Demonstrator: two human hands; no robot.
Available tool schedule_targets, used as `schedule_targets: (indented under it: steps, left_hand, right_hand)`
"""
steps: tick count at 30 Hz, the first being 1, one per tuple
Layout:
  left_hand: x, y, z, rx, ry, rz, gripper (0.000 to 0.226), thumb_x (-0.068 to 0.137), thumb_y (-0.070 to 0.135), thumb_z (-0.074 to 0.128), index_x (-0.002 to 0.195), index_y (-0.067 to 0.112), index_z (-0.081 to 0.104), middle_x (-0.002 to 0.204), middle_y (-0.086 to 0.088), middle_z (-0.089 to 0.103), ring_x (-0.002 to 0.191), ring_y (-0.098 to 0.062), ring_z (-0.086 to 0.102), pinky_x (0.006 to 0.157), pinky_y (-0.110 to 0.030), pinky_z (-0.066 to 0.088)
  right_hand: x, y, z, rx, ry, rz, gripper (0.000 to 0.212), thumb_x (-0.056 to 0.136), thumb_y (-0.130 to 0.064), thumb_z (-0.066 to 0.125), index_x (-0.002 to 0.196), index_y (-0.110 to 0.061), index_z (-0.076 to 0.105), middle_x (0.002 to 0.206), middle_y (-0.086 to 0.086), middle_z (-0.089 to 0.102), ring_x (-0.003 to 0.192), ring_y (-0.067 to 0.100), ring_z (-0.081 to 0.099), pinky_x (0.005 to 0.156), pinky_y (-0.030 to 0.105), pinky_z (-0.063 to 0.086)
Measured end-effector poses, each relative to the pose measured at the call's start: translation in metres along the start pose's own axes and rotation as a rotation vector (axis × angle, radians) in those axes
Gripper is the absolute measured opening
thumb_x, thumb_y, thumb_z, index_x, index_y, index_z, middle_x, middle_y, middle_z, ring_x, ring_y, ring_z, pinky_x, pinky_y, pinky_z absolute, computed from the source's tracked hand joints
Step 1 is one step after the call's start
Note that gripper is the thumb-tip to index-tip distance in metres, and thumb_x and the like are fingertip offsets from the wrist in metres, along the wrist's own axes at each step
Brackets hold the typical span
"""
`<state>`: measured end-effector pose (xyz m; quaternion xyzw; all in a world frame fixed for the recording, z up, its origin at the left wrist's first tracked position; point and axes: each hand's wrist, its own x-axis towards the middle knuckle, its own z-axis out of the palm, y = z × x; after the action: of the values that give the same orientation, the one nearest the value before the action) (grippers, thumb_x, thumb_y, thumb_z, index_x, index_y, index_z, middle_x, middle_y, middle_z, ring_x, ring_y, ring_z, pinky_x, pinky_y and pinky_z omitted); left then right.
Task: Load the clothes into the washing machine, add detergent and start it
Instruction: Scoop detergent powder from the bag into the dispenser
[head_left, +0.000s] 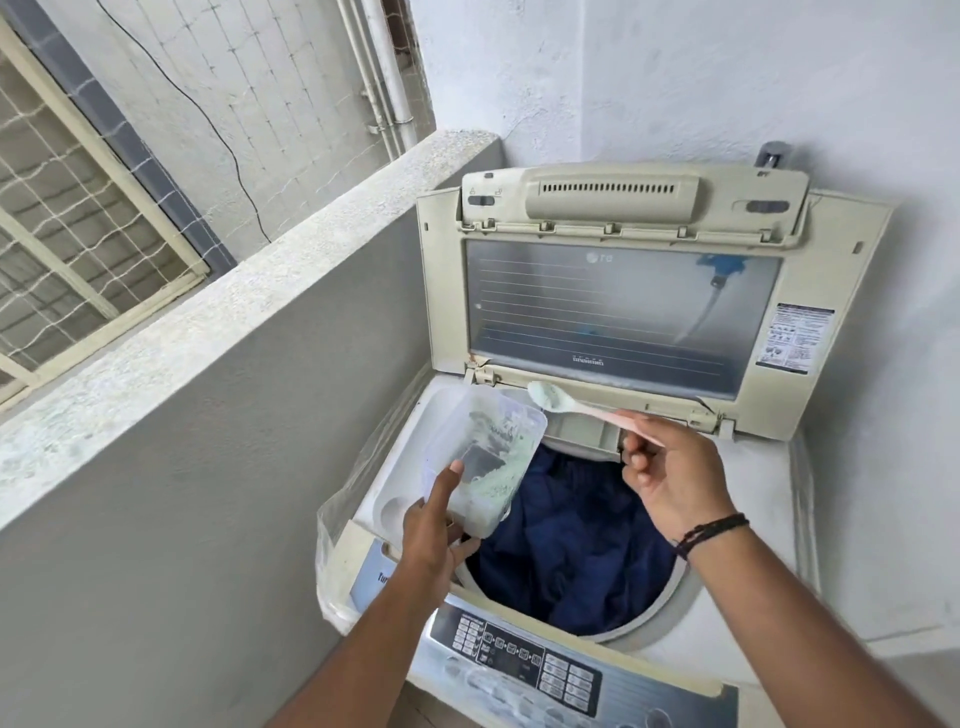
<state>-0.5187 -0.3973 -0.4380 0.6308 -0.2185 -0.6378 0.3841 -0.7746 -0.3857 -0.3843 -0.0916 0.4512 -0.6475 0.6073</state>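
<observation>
Two hands over an open top-loader. Left hand (434, 525), low and left of centre, wrapped around a clear plastic tub (480, 462) of pale green detergent powder (491, 491): thumb up along the near face, remaining digits hidden behind and beneath. Tub tipped toward the right, mouth up and open, presumably to keep the powder within easy reach of the scoop. Right hand (670, 473), at centre right, pinched the handle of a pink spoon (582, 408), fingers curled in around the stem; bowl raised toward the middle of the frame, loaded with a little powder, just above the small grey dispenser tray (582, 434) at the drum's back edge. Held level, probably to avoid spilling before tipping. Dark blue clothes (571, 545) already down in the drum, at lower centre. Lid (623, 312) propped upright across the upper right, leaving the opening free. Control panel (524, 660) along the bottom edge, untouched. Loading seemingly done; detergent in progress; starting not yet begun. Thin black bands (711, 532) around the right wrist.
</observation>
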Motion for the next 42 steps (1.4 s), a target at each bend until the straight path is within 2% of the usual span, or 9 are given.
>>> schedule_targets:
  steps: [4,8,15,22,25,27,31,36,42]
  left_hand:
    - [0.008,-0.003,0.005,0.047,-0.008,-0.008,0.093,0.049,0.072,0.084,0.121,0.017,0.064,0.123,-0.026,0.064,0.108,-0.036,0.068,0.086,-0.048,0.060]
    - [0.008,-0.008,-0.001,0.039,-0.035,-0.002,0.094,0.050,0.070,0.083,0.124,0.017,0.062,0.120,-0.016,0.069,0.105,-0.034,0.070,0.083,-0.046,0.060]
    - [0.006,-0.014,-0.013,0.028,-0.078,0.018,0.094,0.051,0.064,0.086,0.128,0.017,0.059,0.123,-0.014,0.070,0.110,-0.033,0.069,0.090,-0.048,0.058]
    - [0.000,-0.013,-0.015,0.029,-0.152,0.058,0.088,0.055,0.057,0.080,0.128,0.015,0.059,0.113,-0.012,0.074,0.104,-0.030,0.072,0.090,-0.047,0.057]
    - [0.000,-0.013,-0.015,0.029,-0.158,0.059,0.085,0.054,0.057,0.080,0.125,0.015,0.061,0.115,-0.014,0.073,0.105,-0.031,0.072,0.092,-0.048,0.057]
    - [0.000,-0.013,-0.016,0.021,-0.163,0.054,0.083,0.054,0.057,0.079,0.124,0.016,0.062,0.115,-0.015,0.073,0.106,-0.032,0.071,0.094,-0.049,0.056]
    - [0.001,-0.013,-0.018,0.003,-0.170,0.045,0.083,0.054,0.056,0.079,0.125,0.016,0.062,0.116,-0.016,0.073,0.106,-0.032,0.071,0.091,-0.046,0.058]
    - [0.001,-0.014,-0.019,0.005,-0.167,0.043,0.085,0.054,0.057,0.079,0.127,0.016,0.061,0.119,-0.017,0.071,0.110,-0.033,0.069,0.093,-0.047,0.056]
    - [0.002,-0.014,-0.019,-0.005,-0.177,0.042,0.086,0.054,0.056,0.080,0.127,0.016,0.061,0.119,-0.017,0.071,0.110,-0.032,0.070,0.087,-0.044,0.059]
  right_hand:
    - [0.022,0.000,-0.017,0.045,0.075,0.003,0.019,0.093,-0.006,0.050,0.094,-0.003,0.069,0.057,0.003,0.053,0.042,0.009,0.040,0.037,0.017,0.027]
    - [0.039,0.007,-0.032,0.045,0.159,0.005,0.013,0.092,-0.005,0.051,0.090,-0.003,0.065,0.054,0.003,0.053,0.041,0.009,0.040,0.036,0.017,0.026]
    - [0.065,0.030,-0.047,-0.140,0.228,-0.050,0.017,0.094,-0.001,0.052,0.094,-0.003,0.069,0.056,0.003,0.054,0.040,0.008,0.040,0.036,0.017,0.028]
    - [0.076,0.049,-0.060,-0.636,0.215,-0.196,0.016,0.094,-0.010,0.059,0.098,-0.008,0.075,0.058,-0.001,0.056,0.047,0.014,0.040,0.046,0.025,0.032]
    - [0.067,0.053,-0.062,-0.947,0.152,-0.356,0.018,0.096,-0.012,0.060,0.104,-0.011,0.075,0.081,0.000,0.068,0.067,0.013,0.058,0.058,0.014,0.043]
    - [0.059,0.056,-0.062,-1.107,0.067,-0.465,0.023,0.097,-0.010,0.057,0.113,-0.010,0.073,0.098,0.003,0.071,0.084,0.014,0.063,0.067,0.007,0.042]
    - [0.055,0.064,-0.064,-1.353,-0.035,-0.598,0.030,0.098,-0.008,0.055,0.123,-0.014,0.069,0.090,0.006,0.065,0.083,0.021,0.062,0.075,0.020,0.045]
    - [0.056,0.065,-0.071,-1.426,-0.024,-0.657,0.032,0.098,-0.006,0.055,0.125,-0.014,0.068,0.082,0.007,0.057,0.072,0.023,0.055,0.067,0.025,0.043]
    - [0.048,0.057,-0.066,-1.308,0.037,-0.694,0.031,0.096,-0.004,0.057,0.123,-0.015,0.069,0.087,0.007,0.063,0.080,0.022,0.059,0.075,0.030,0.052]
